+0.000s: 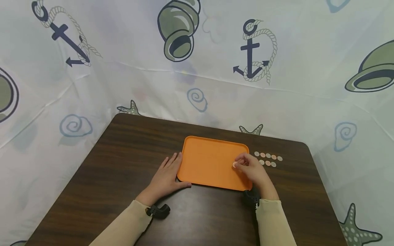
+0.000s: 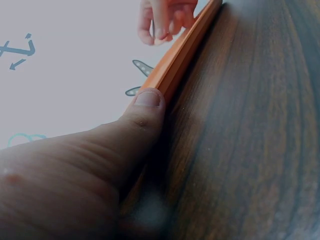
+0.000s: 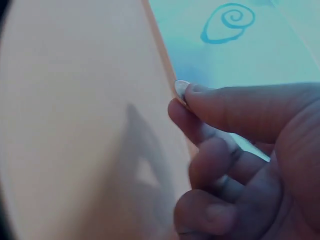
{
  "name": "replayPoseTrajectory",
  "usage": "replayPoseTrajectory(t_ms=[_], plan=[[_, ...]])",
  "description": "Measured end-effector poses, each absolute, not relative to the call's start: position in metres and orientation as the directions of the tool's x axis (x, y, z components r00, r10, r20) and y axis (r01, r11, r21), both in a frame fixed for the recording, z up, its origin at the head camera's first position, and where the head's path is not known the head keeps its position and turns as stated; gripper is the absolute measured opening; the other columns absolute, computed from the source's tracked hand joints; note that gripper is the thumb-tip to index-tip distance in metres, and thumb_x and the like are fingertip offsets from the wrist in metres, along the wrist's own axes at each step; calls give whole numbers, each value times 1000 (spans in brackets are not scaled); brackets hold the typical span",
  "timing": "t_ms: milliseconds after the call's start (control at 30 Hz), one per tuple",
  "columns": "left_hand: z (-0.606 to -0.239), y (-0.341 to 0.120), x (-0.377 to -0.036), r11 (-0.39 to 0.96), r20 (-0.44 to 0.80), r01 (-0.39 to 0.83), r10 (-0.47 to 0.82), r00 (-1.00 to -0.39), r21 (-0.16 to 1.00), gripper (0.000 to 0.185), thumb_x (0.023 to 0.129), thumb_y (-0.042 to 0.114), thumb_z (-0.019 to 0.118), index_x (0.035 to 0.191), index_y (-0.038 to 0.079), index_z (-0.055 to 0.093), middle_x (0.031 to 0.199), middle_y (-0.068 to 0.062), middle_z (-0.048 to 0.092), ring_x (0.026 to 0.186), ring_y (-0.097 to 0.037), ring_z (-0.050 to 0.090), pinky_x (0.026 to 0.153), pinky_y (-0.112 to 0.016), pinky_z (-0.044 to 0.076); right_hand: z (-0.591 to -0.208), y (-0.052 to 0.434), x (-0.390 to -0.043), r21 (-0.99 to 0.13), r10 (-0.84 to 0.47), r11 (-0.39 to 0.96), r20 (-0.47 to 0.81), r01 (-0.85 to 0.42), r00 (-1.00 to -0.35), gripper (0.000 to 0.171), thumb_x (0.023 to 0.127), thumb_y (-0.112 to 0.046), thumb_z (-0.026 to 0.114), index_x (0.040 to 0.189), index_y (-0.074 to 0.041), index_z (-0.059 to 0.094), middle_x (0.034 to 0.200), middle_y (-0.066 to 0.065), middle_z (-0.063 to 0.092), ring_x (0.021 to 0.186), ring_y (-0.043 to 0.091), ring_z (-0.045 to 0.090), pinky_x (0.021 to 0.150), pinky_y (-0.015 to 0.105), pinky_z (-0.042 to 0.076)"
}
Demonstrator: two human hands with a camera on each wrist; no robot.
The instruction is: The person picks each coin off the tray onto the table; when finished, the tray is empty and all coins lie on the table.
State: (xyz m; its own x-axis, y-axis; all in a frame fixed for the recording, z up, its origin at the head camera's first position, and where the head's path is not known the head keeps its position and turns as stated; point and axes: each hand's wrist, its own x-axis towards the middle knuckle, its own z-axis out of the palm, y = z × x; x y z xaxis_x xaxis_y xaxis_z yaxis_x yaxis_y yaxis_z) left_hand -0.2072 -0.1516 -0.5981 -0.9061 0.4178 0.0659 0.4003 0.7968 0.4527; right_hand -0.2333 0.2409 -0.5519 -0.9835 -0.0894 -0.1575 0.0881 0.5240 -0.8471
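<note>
An orange tray [image 1: 209, 164] lies on the dark wooden table. My left hand [image 1: 167, 174] rests at its near left corner, fingers straight along the left side and the thumb against the front edge. In the left wrist view the thumb [image 2: 142, 112] touches the tray's rim. Over the right part of the tray, my right hand [image 1: 253, 171] pinches a coin [image 3: 182, 89] between thumb and index finger; the other fingers are curled. Just right of the tray lie several loose coins [image 1: 268, 155] in two rows, silvery and copper-coloured, partly behind the right hand.
The brown table [image 1: 138, 143] extends around the tray on all sides. A white curtain [image 1: 215, 102] printed with anchors and shells hangs behind and beside it. Each wrist carries a black camera, such as the left wrist camera [image 1: 160, 212] with its cable.
</note>
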Motion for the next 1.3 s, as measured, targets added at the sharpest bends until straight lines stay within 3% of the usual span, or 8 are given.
replayPoseTrajectory(t_ms=[133,300,367,467,600,767,900,1300], plan=[[-595,-150,-206,798,69,398,414,-908,451,132,87,78,76,176,7,9,183,-11,17,172,-28,16,141,-57,8,-548,266,-224,-844,-2,527,-118,100,-993,29,99,-28,84,120,-10,75,98,14,72,72,25,59,59,30,55],[-596,-150,-206,797,77,404,415,-906,449,132,87,78,77,176,6,11,183,-12,19,172,-30,17,140,-58,9,-550,311,-216,-859,323,461,-72,223,-944,28,98,-28,86,115,-7,79,86,-4,72,62,15,58,51,27,52],[-596,-150,-207,796,77,405,418,-905,450,132,86,78,77,176,6,11,183,-12,19,172,-30,17,140,-58,9,-554,331,-213,-896,470,356,-72,264,-880,25,98,-25,85,114,-7,79,82,-11,69,59,11,58,49,25,52],[-597,-150,-207,797,78,405,416,-906,448,132,86,80,75,176,6,11,183,-11,20,171,-30,18,140,-58,10,-563,356,-210,-967,604,94,-133,236,-786,20,99,-17,83,113,-4,77,79,-9,70,54,9,60,45,24,52],[-600,-151,-208,801,90,408,412,-907,439,132,86,83,73,176,7,13,183,-10,21,171,-29,19,140,-58,11,-572,374,-211,-973,613,-115,-229,202,-756,13,102,-15,78,111,-6,77,84,-5,74,53,10,63,47,22,57],[-602,-150,-210,801,87,406,412,-907,440,133,85,85,71,176,7,12,184,-9,19,172,-29,18,140,-58,10,-577,378,-215,-942,568,75,-230,329,-790,24,102,-22,79,115,-2,76,87,-8,72,57,8,62,54,21,59],[-602,-152,-210,804,80,403,411,-908,437,134,85,86,71,176,7,12,184,-9,19,172,-28,18,140,-57,11,-576,373,-218,-895,583,194,-225,402,-781,30,102,-22,79,119,1,74,87,-6,66,55,8,62,54,22,56],[-607,-152,-211,802,53,393,415,-908,449,131,88,85,69,177,12,6,185,-4,13,173,-22,10,141,-53,5,-578,372,-217,-858,614,270,-195,436,-765,33,100,-32,81,110,-3,70,71,-17,65,50,6,65,53,23,52]])
